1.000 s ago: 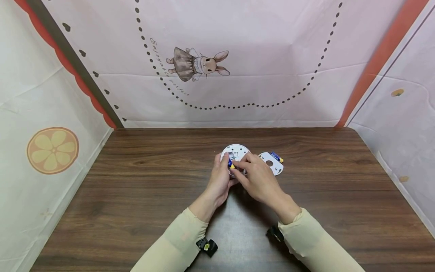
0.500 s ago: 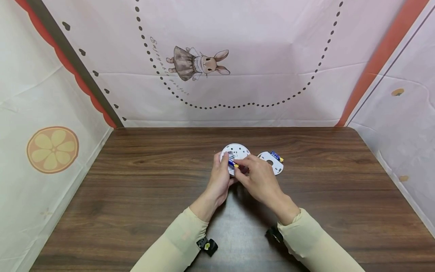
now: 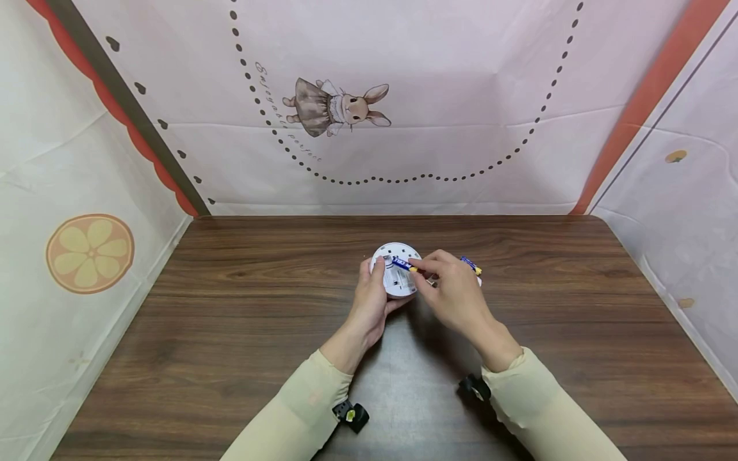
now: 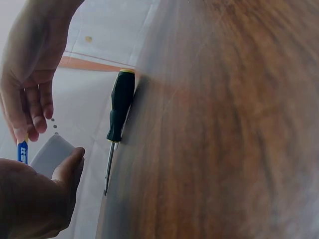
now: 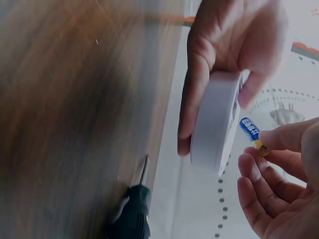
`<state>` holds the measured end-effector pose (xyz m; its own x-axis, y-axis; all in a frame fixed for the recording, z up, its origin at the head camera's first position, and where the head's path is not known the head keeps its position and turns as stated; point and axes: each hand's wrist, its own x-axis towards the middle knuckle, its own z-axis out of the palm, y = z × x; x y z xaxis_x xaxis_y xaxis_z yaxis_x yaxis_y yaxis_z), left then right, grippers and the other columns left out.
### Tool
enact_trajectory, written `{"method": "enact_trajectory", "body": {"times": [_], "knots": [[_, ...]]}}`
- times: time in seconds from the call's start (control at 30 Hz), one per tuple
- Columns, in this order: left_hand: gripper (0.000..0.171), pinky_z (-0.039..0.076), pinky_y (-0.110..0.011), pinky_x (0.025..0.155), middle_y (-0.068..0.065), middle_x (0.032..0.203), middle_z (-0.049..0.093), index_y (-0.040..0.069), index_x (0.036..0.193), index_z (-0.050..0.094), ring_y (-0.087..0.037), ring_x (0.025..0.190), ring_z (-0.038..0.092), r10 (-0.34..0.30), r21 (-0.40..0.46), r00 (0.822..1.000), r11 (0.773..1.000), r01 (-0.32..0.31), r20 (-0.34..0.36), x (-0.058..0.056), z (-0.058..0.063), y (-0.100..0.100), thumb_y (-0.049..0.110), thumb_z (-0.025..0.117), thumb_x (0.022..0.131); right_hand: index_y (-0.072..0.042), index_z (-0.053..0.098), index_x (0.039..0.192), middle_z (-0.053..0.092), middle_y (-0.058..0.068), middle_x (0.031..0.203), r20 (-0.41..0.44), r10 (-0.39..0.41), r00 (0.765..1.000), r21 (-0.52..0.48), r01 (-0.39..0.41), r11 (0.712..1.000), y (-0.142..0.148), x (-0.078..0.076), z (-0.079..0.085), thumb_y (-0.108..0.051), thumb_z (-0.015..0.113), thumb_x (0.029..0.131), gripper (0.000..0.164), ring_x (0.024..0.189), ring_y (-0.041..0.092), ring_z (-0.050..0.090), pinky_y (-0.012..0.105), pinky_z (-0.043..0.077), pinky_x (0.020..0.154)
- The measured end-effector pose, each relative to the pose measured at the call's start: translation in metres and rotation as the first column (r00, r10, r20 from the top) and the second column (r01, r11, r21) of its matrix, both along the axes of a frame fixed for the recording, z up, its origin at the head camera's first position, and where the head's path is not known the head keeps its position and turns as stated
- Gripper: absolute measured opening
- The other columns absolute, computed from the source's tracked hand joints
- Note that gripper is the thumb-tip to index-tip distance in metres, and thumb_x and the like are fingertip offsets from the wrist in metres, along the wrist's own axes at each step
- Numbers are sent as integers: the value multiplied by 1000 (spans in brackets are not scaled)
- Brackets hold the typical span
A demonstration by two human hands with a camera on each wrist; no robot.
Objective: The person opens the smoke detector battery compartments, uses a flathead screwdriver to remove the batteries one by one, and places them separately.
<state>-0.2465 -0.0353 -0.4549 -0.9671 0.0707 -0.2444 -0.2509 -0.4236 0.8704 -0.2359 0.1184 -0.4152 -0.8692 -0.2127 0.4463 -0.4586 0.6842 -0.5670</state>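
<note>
My left hand (image 3: 368,302) holds a round white device (image 3: 398,284), like a smoke alarm, with its thumb on the near-left rim and its fingers beneath. My right hand (image 3: 459,296) pinches the yellow end of a small blue-and-yellow battery (image 3: 403,264) between thumb and forefinger, over the device's face. In the right wrist view the battery (image 5: 250,128) is tilted and stands apart from the device (image 5: 215,124). A second battery (image 3: 471,264) lies on the table beyond the right hand. Beside it shows a sliver of a white cover plate (image 3: 479,281), mostly hidden by that hand.
A screwdriver (image 4: 121,104) with a dark green handle lies on the wooden table (image 3: 259,288) in both wrist views; the head view does not show it. Printed cloth walls (image 3: 450,96) border the table at the back and sides.
The battery has lifted from the lower part of the device and swung towards the upper right in my right hand's pinch. That hand now covers most of the cover plate. The device shifted slightly left.
</note>
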Motion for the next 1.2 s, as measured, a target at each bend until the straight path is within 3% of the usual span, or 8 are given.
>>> {"method": "enact_trajectory", "body": {"times": [0.3, 0.6, 0.93, 1.2], "knots": [[37, 63, -53, 98, -20, 143, 57, 18, 146, 34, -21, 106, 71, 8, -12, 1000, 1000, -8, 4, -1, -1, 0, 36, 31, 115, -7, 79, 117, 75, 6, 99, -1, -76, 997, -11, 76, 997, 24, -16, 0, -13, 75, 95, 23, 80, 20, 71, 33, 58, 67], [36, 64, -53, 95, -19, 140, 59, 18, 145, 36, -20, 102, 72, 25, -16, 1000, 1000, -25, 6, -3, -2, -2, 36, 32, 114, -6, 79, 116, 76, 9, 99, 25, -140, 990, -9, 140, 990, 47, -31, -6, -12, 74, 96, 21, 73, 19, 63, 24, 46, 59], [37, 64, -53, 95, -19, 140, 59, 18, 146, 35, -20, 104, 71, 21, -11, 1000, 1000, -21, 10, -3, -2, -2, 37, 33, 114, -7, 79, 117, 75, 10, 102, 88, -208, 974, 29, 207, 978, 68, -42, -15, -14, 73, 97, 21, 79, 24, 71, 28, 48, 63], [36, 64, -53, 96, -18, 140, 59, 18, 145, 36, -20, 104, 71, 19, -8, 1000, 1000, -19, 12, -3, -2, -2, 38, 32, 114, -7, 78, 118, 75, 15, 106, 143, -256, 956, 68, 248, 966, 82, -46, -22, -16, 70, 100, 22, 82, 28, 66, 30, 46, 65]]}}
